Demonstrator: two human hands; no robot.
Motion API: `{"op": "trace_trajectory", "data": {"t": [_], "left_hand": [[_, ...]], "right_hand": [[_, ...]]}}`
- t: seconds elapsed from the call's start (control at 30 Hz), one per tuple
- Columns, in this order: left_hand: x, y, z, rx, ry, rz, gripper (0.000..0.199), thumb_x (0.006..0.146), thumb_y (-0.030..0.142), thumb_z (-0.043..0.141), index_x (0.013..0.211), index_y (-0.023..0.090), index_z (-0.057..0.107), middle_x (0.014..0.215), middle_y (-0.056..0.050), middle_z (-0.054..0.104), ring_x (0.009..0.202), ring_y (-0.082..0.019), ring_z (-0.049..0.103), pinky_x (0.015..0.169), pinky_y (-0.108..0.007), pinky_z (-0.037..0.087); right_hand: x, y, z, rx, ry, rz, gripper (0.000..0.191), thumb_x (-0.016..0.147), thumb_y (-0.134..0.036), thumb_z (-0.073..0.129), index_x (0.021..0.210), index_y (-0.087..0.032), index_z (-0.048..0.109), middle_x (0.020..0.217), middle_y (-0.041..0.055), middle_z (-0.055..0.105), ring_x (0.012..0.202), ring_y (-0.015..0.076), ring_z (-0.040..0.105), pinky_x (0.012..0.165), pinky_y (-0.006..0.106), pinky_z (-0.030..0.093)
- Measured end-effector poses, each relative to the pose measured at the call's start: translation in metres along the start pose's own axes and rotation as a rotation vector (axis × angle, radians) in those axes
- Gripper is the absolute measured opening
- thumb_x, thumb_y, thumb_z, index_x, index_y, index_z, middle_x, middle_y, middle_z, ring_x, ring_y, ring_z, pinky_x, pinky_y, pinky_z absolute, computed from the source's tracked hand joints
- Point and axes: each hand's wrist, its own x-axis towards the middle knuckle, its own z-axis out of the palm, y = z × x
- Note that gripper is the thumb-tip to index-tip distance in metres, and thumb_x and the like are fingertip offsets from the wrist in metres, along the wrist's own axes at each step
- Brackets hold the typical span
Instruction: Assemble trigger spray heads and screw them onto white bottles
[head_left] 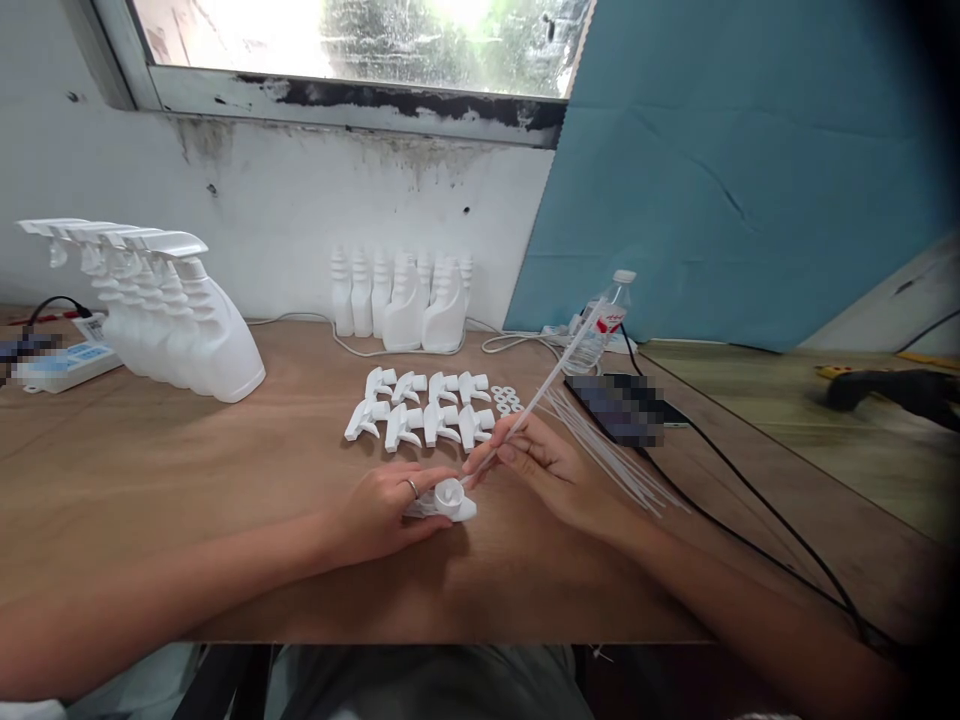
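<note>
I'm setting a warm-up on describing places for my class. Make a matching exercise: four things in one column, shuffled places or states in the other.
1. Left hand
2. Right hand
3. Clear bottle
4. Small white rings

A. Beside the rows of spray heads
B. Holding a thin tube
C. Holding a spray head
D. In front of the blue sheet

Pairs: 1-C, 2-B, 3-D, 4-A

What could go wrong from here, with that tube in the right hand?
The long, thin tube might flex and miss the sprayer head under the left hand. The right hand is close to the small rings and could scatter them. The loose tubes lie unsecured and might roll if brushed.
</note>
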Motion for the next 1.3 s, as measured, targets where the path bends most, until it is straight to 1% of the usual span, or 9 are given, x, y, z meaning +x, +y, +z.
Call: {"op": "trace_trajectory", "data": {"t": [0.23,0.3,0.4,0.47,0.57,0.67,1.0,1.17,1.3], "left_hand": [[0.000,0.000,0.001,0.025,0.025,0.023,0.045,0.087,0.042,0.056,0.125,0.018,0.053,0.092,-0.006,0.065,0.082,-0.018,0.062,0.075,-0.027,0.047],[0.001,0.001,0.000,0.032,0.026,0.022,0.046,0.087,0.043,0.056,0.125,0.018,0.053,0.091,-0.006,0.066,0.082,-0.018,0.062,0.075,-0.027,0.047],[0.000,0.002,-0.001,0.043,0.030,0.016,0.046,0.086,0.043,0.057,0.125,0.017,0.053,0.091,-0.006,0.066,0.083,-0.018,0.062,0.076,-0.027,0.048],[0.000,0.002,-0.001,0.041,0.031,0.011,0.048,0.086,0.042,0.057,0.127,0.018,0.052,0.094,-0.006,0.067,0.085,-0.018,0.063,0.078,-0.028,0.048],[0.000,0.001,-0.001,0.015,0.026,0.013,0.048,0.086,0.040,0.058,0.129,0.021,0.050,0.100,-0.006,0.067,0.089,-0.018,0.063,0.082,-0.028,0.048],[0.000,0.000,-0.001,0.005,0.028,0.012,0.047,0.086,0.040,0.059,0.127,0.019,0.052,0.101,-0.006,0.067,0.091,-0.018,0.063,0.083,-0.029,0.049],[0.002,0.002,0.001,-0.028,0.056,0.015,0.044,0.083,0.031,0.063,0.124,0.018,0.055,0.101,-0.004,0.069,0.092,-0.017,0.064,0.085,-0.027,0.050],[0.002,0.002,0.002,-0.036,0.051,-0.005,0.037,0.082,0.033,0.062,0.117,0.021,0.058,0.100,-0.003,0.068,0.090,-0.017,0.064,0.083,-0.028,0.050],[0.003,0.007,-0.001,-0.054,0.043,-0.034,0.035,0.083,0.033,0.061,0.116,0.022,0.059,0.100,-0.003,0.068,0.088,-0.017,0.064,0.081,-0.028,0.050]], "right_hand": [[0.001,-0.002,0.001,-0.098,-0.014,-0.007,0.009,0.097,-0.028,0.044,0.099,-0.021,0.048,0.089,0.0046,0.068,0.082,0.0159,0.067,0.081,0.035,0.052],[0.006,-0.001,0.000,-0.192,-0.037,-0.008,0.011,0.096,-0.028,0.046,0.100,-0.020,0.052,0.089,0.0048,0.066,0.080,0.0153,0.066,0.078,0.032,0.052],[0.016,0.000,0.001,-0.423,-0.095,-0.044,0.014,0.091,-0.029,0.054,0.087,-0.017,0.061,0.084,0.0043,0.063,0.075,0.0142,0.060,0.071,0.028,0.049],[0.021,0.001,0.002,-0.516,-0.137,-0.050,0.015,0.088,-0.028,0.058,0.080,-0.016,0.063,0.079,0.0036,0.061,0.072,0.0138,0.057,0.067,0.026,0.046],[0.022,0.004,0.005,-0.525,-0.185,-0.013,0.014,0.086,-0.028,0.059,0.080,-0.016,0.062,0.076,0.0028,0.060,0.067,0.0125,0.055,0.061,0.024,0.045],[0.019,0.009,0.008,-0.523,-0.169,0.005,0.013,0.086,-0.026,0.057,0.079,-0.015,0.061,0.076,0.0021,0.058,0.063,0.0108,0.052,0.057,0.023,0.043],[0.021,0.011,0.012,-0.602,-0.212,-0.104,0.011,0.084,-0.017,0.054,0.073,-0.015,0.056,0.063,-0.0021,0.050,0.056,0.0088,0.045,0.053,0.020,0.037],[0.021,0.012,0.010,-0.692,-0.288,-0.191,0.014,0.085,-0.018,0.051,0.073,-0.016,0.056,0.066,0.0000,0.053,0.061,0.0111,0.047,0.060,0.024,0.038],[0.019,0.012,0.010,-0.679,-0.283,-0.153,0.013,0.086,-0.019,0.051,0.074,-0.017,0.057,0.069,0.0002,0.055,0.064,0.0114,0.050,0.062,0.024,0.040]]}}
